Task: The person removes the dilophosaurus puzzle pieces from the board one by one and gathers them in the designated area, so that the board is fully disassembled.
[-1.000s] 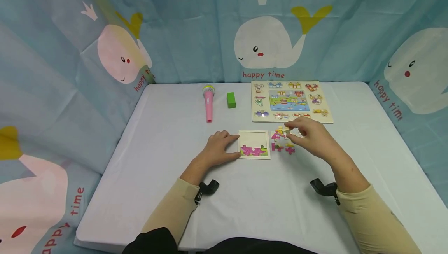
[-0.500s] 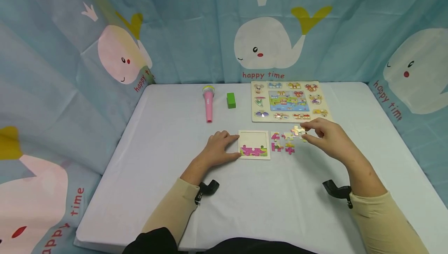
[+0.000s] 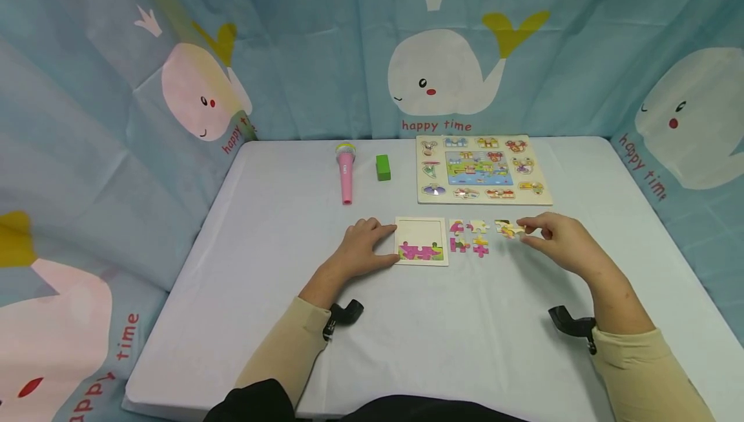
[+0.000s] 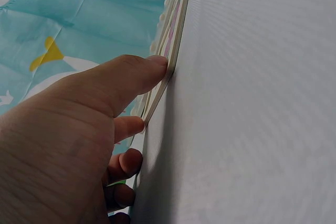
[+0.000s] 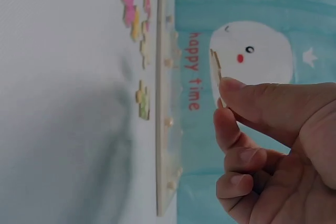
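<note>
My left hand (image 3: pixel 361 246) rests at the left edge of a small square jigsaw tray (image 3: pixel 421 231), thumb and index finger spread along its side. In the left wrist view the thumb (image 4: pixel 131 80) lies on the tray's rim. The tray's bottom is filled with pink and green pieces (image 3: pixel 415 252). My right hand (image 3: pixel 560 244) pinches a jigsaw piece (image 5: pixel 216 69) between thumb and index finger, raised over the table. Below it lies a loose yellow-green piece (image 5: pixel 143 100). Several pink and yellow pieces (image 3: pixel 458 244) lie right of the tray.
A larger picture puzzle board (image 3: pixel 427 198) lies at the back right of the white table (image 3: pixel 279 241). A pink toy microphone (image 3: pixel 346 179) and a green block (image 3: pixel 383 168) lie at the back middle. A blue whale-print curtain (image 3: pixel 325 53) hangs behind.
My right hand has moved right with a piece in its pinch, away from the pieces beside the tray. My left hand has stayed at the tray.
</note>
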A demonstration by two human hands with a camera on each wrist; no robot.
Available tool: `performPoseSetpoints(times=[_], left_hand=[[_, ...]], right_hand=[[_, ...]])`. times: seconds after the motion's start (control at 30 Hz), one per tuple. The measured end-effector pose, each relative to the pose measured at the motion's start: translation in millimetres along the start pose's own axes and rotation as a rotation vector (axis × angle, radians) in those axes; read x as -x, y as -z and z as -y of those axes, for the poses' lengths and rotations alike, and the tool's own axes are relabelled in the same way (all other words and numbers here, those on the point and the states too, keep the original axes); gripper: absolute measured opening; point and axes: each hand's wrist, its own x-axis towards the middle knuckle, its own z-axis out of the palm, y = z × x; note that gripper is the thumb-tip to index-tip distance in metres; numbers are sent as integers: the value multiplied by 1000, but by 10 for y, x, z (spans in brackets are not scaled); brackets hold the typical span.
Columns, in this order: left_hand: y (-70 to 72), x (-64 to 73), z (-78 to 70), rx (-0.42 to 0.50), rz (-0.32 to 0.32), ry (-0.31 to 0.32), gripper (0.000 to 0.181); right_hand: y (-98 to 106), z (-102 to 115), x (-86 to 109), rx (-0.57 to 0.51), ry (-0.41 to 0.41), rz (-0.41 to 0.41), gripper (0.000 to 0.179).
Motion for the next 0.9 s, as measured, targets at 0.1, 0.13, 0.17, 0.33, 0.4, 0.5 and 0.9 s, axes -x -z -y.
performPoseSetpoints(times=[0.1,0.13,0.17,0.33,0.4,0.5,0.9], left_hand=[[4,3,-1,0,-1,-1,71],[6,4,-3,1,-4,-2,71],[8,6,-4,2,-6,-4,71],[4,3,-5,0,-10,-7,70],[0,0,-3,-2,-7,-6,70],[-3,-2,0,0,-5,-6,71],[-5,1,-2,7,-10,-6,70]], right_hand=[[-39,-71,-29,2,-20,33,38],[-56,-93,-43,3,-21,43,38],[-72,-117,-56,3,-21,53,38],[-158,-172,-119,-11,-44,100,38],[-192,-175,-139,-19,-63,118,39],[-238,-176,-161,-27,-96,143,41],[-276,-158,-165,-4,-114,140,40]])
